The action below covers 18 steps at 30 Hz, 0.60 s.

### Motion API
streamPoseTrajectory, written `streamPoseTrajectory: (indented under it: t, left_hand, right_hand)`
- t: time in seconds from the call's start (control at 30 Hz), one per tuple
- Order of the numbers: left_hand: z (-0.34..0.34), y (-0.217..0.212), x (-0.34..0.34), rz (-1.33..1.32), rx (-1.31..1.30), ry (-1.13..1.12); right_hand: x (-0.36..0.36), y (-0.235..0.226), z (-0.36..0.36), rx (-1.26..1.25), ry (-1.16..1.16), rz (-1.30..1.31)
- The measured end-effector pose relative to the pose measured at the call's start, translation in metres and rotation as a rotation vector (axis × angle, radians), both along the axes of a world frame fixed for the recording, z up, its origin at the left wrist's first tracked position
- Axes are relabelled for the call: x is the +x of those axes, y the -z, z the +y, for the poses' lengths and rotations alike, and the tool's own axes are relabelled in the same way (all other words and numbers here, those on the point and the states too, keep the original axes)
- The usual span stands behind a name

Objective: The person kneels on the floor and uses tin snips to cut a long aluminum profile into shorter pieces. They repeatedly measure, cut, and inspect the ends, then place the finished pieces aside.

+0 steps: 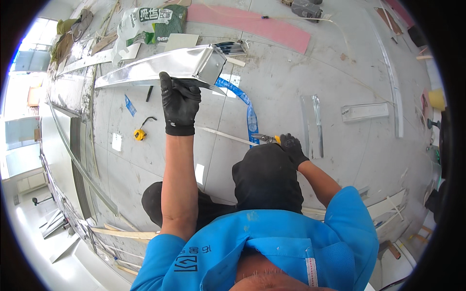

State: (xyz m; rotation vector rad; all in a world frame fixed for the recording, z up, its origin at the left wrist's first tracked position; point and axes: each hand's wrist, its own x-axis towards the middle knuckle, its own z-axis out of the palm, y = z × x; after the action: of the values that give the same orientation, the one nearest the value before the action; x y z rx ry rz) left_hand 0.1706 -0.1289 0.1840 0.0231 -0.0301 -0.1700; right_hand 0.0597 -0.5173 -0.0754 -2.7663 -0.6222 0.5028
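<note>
- There's the yellow tape measure (140,135) on the pale floor (286,87), dark strap trailing!
- Up top, a long pink sheet (257,26) lies flat, just beside a green-and-white sack (171,25) (well crumpled, that one)!
- Out left, pale panels (59,150) sit stacked!
- Lower left, wooden strips (125,234)!
- Far right, a yellow object (437,99), its kind unclear!

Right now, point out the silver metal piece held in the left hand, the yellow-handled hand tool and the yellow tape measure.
Held silver metal piece (155,65): head view, on its long shiny side.
Yellow-handled hand tool (265,138): head view, on its metal part.
Yellow tape measure (140,135): head view, on its case.
</note>
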Motion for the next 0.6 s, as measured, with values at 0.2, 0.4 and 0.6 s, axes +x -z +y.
streamPoseTrajectory:
  t: [0.2,0.4,0.6]
  left_hand:
    - [-0.016,-0.017,0.005,0.189,0.111,-0.176]
    - [-0.031,-0.027,0.003,0.204,0.195,-0.215]
    - [-0.033,-0.028,0.006,0.170,0.207,-0.169]
  right_hand:
    - [-0.034,0.003,-0.016,0.253,0.063,0.065]
    - [-0.071,0.008,0.007,0.663,0.430,0.113]
    - [-0.070,-0.010,-0.011,0.550,0.301,0.215]
